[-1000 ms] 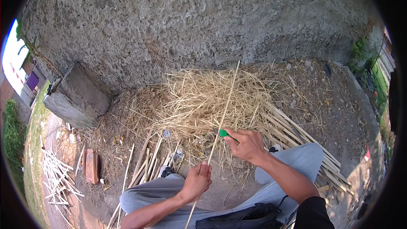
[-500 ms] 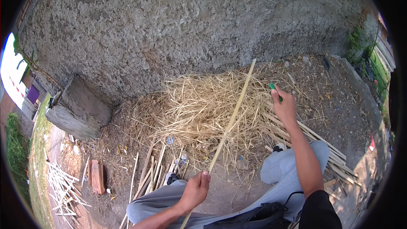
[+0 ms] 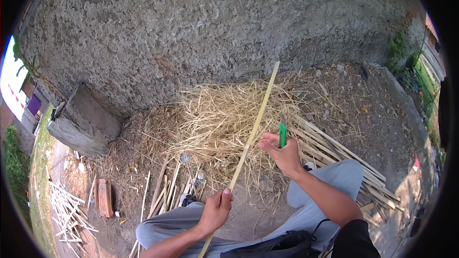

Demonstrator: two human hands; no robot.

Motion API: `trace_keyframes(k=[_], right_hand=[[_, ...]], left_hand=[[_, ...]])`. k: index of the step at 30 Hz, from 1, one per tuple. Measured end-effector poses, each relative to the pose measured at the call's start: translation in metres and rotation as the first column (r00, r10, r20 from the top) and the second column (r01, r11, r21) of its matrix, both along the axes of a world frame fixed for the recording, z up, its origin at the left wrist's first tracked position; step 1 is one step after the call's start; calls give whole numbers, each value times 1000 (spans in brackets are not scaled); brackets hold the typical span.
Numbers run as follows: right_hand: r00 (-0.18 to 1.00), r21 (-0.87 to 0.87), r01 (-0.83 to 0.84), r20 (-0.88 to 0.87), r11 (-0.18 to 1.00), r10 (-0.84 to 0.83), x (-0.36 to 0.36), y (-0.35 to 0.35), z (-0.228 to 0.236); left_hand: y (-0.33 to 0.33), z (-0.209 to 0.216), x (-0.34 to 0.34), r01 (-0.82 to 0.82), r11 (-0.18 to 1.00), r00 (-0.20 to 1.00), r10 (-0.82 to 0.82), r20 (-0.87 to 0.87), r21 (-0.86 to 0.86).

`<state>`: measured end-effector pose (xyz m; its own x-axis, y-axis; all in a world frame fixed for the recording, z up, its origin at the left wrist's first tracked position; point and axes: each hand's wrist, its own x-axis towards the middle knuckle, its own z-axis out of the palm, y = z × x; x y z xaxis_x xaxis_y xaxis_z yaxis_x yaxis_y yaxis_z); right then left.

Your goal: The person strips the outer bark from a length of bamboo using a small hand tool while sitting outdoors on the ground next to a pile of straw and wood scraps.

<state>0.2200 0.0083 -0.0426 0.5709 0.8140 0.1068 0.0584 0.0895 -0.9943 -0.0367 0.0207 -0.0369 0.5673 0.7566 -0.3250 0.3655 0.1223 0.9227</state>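
A long, thin bamboo strip (image 3: 259, 114) slants from my lap up toward the wall, its far end raised over the straw-like pile. My left hand (image 3: 217, 210) is closed around its lower part. In my right hand (image 3: 284, 154) is a green utility knife (image 3: 282, 134), its blade pointing up and away from me. The thumb and forefinger of that hand reach toward the strip's middle; I cannot tell whether they touch it. Beneath the strip lies a heap of pale bamboo shavings (image 3: 224, 119).
Split bamboo strips lie in bundles by my right knee (image 3: 334, 145) and my left foot (image 3: 167, 188). At the far left are a pile of short sticks (image 3: 69, 210), a reddish brick (image 3: 103, 198) and a concrete block (image 3: 88, 119). A rough wall (image 3: 215, 28) rises ahead.
My right hand with the utility knife has come down and left, closer to the bamboo strip, and the blade end now points up. The left hand keeps its hold.
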Motion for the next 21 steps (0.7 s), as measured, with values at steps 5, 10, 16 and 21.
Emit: trace_keyframes(k=[5, 10, 16, 21], right_hand=[[983, -173, 77, 180, 982, -45, -7, -6, 6], [832, 213, 86, 522, 973, -187, -6, 0, -11], [722, 422, -39, 639, 906, -267, -7, 4, -22], [750, 364, 57, 599, 930, -281, -12, 7, -13]], left_hand=[[-3, -8, 1, 32, 996, 999, -33, -12, -78], [-4, -11, 6, 79, 988, 994, -68, 89, -134], [-5, -11, 4, 95, 986, 991, -82, 102, -133], [-4, -1, 2, 97, 965, 991, -69, 117, -245]])
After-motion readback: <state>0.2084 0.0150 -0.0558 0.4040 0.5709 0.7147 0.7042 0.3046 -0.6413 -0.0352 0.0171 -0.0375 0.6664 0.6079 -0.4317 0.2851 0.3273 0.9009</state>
